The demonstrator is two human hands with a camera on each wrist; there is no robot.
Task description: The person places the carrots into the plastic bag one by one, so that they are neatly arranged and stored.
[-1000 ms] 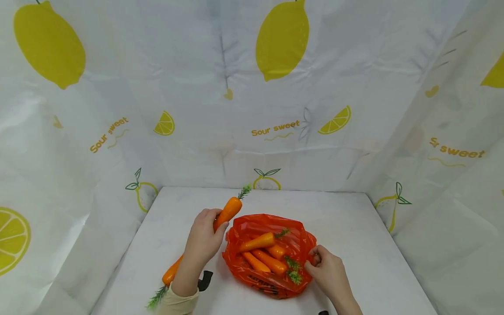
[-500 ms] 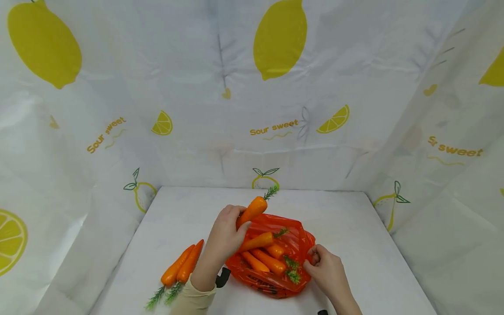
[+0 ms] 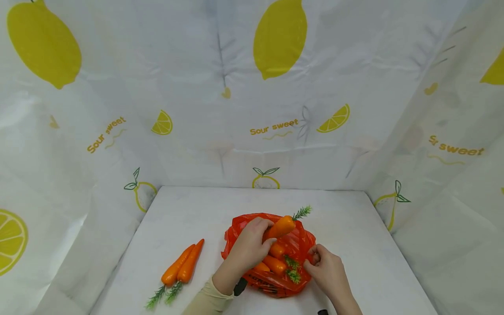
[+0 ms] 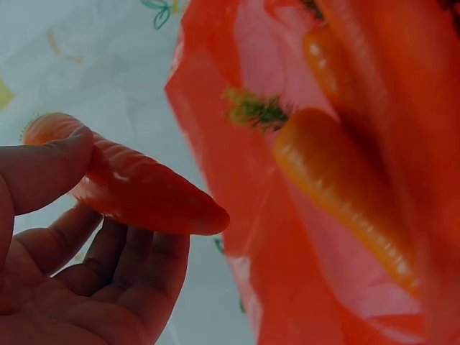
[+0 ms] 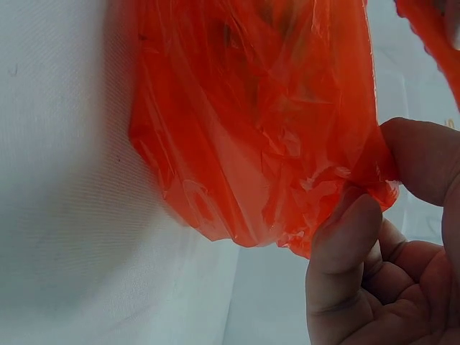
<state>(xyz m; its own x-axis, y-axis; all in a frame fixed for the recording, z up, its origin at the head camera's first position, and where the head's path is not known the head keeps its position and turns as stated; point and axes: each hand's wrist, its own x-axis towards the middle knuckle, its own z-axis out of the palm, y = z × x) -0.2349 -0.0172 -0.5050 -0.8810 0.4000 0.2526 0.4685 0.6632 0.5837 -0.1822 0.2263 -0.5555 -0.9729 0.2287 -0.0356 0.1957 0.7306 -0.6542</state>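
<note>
While the right hand [image 3: 328,265] pinches the plastic bag's [image 3: 277,286] edge, the left hand [image 3: 250,243] should gently lower its gripped carrot [image 3: 284,226].

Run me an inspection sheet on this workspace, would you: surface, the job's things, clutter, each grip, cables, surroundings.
Surface: white tabletop, flat.
Job's things: red plastic bag, mouth open, several carrots inside; two loose carrots side by side on the tabletop, left of the bag.
Clutter: nothing seen, apart from a dark piece by the left wrist, too unclear to identify.
Left grip: holds one carrot, over the bag's mouth in the head view.
Right grip: pinches the bag's edge.
Cables: nothing seen.
Surroundings: white sheeting printed with lemons and "Sour sweet".
</note>
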